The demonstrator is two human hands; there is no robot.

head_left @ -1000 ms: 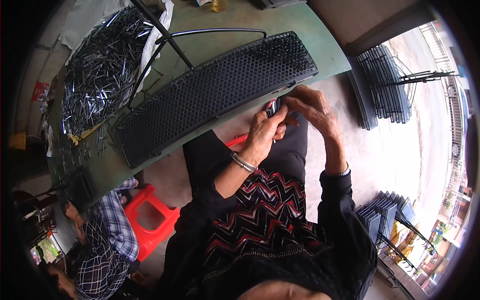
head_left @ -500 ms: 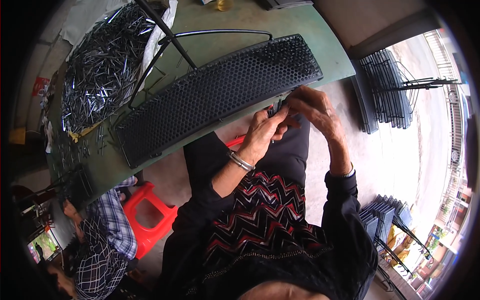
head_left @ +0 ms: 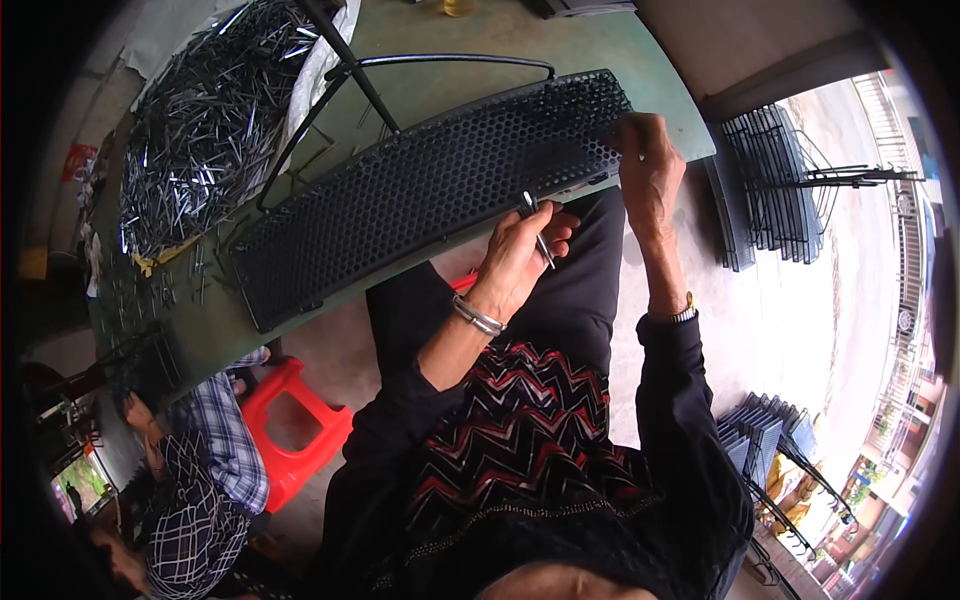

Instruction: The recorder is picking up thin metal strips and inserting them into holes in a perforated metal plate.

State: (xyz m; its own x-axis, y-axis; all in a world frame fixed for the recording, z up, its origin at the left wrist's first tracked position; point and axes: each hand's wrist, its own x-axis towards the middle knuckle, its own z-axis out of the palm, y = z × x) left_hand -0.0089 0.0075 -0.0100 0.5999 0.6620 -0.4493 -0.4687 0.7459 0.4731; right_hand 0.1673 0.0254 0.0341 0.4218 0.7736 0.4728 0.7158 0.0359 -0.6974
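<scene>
A long, slightly curved black panel [head_left: 400, 190] full of small round holes lies at the table's near edge. Short dark pieces fill many holes at its right end. My left hand [head_left: 512, 255], a silver bangle on its wrist, is just off the near side of the panel, closed on a few thin metal strips [head_left: 546, 248] that stick out past the thumb and fingers. Over the panel's right end is my right hand [head_left: 655, 180], its fingertips pinched together against the holes; whatever is between them is hidden.
A heap of loose metal strips [head_left: 200, 150] covers the green table's [head_left: 400, 40] left side. A bent black rod frame [head_left: 440, 60] stands behind the panel. At left, a co-worker's hand [head_left: 140, 415] is near a red stool [head_left: 290, 430]. Black wire racks [head_left: 770, 185] stand at right.
My right hand has left my left hand and moved up and right to the panel's right end. My left hand stays near its place, its fingers a little looser, the strips now tilted.
</scene>
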